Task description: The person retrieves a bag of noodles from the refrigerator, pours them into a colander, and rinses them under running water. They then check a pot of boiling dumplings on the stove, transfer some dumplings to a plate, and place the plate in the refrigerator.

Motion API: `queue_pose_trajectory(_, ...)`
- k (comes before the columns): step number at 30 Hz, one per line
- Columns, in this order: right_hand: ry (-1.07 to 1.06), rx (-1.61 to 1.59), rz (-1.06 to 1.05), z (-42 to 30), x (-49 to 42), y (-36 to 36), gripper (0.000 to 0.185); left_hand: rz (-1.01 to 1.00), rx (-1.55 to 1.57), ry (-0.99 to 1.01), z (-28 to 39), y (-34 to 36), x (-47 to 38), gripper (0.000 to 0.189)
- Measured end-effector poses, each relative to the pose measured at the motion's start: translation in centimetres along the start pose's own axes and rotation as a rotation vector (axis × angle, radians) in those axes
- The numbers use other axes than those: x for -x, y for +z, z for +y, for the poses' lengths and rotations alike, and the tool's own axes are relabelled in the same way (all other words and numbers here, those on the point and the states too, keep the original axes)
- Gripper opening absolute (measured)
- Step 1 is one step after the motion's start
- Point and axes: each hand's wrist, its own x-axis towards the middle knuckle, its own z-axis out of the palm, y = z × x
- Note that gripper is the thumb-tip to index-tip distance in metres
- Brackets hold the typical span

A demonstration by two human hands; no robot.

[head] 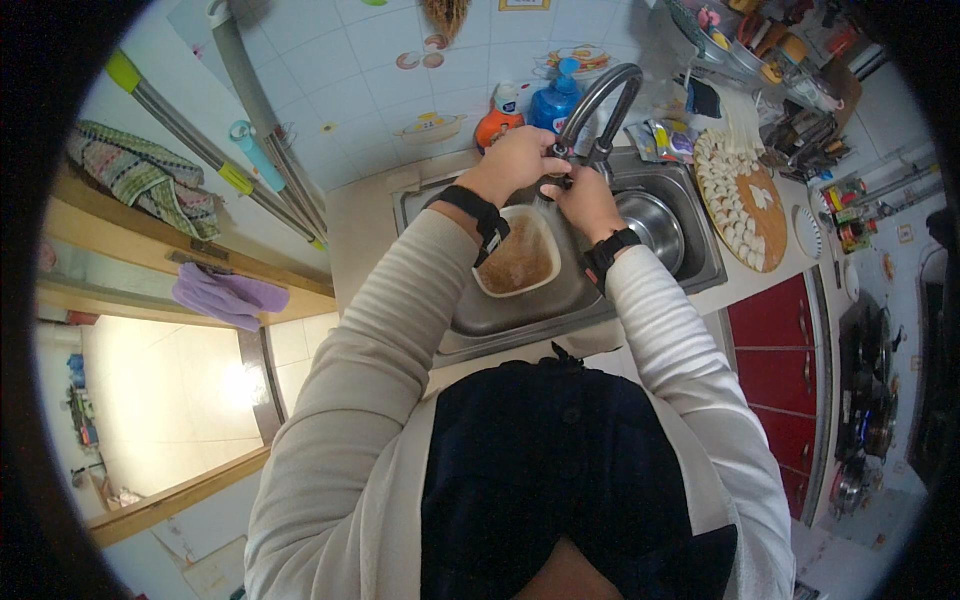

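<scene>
My left hand (519,161) has its fingers around the nozzle at the end of the curved metal faucet (628,75). From the other side my right hand (591,202) pinches the same nozzle, which the fingers largely hide. Water sprays down from under my hands into a white plastic basin (556,259) with brownish contents under water. That basin stands in the left bowl of a stainless steel double sink (480,322). In the right bowl sits a round steel pot (660,225).
An orange bottle (501,124) and a blue pump bottle (555,101) stand behind the faucet. Right of the sink, a round wooden board (766,217) holds many dumplings. A small plate (808,232) lies beyond it. Mop handles (202,154) lean at left.
</scene>
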Motion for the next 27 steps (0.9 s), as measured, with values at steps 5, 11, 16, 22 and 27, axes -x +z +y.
queue_pose_trajectory(5,-0.002,-0.028,0.005,-0.2,0.1,0.0,0.033,0.012,0.037,-0.003,-0.1,0.2,0.1,0.029)
queue_pose_trajectory(11,-0.004,-0.036,0.035,-0.5,0.2,0.2,0.032,0.036,-0.029,0.029,-0.5,0.4,0.2,0.033)
queue_pose_trajectory(16,0.021,-0.045,-0.016,-0.2,0.1,0.2,0.034,0.029,-0.044,0.023,-0.1,0.1,0.1,0.033)
queue_pose_trajectory(22,-0.047,-0.457,-0.011,1.0,0.7,1.3,0.047,0.002,-0.105,-0.007,1.8,-0.7,0.8,0.034)
queue_pose_trajectory(27,0.153,0.382,-0.588,3.7,3.2,5.7,0.063,0.015,-0.208,-0.014,3.7,-1.2,1.1,0.035)
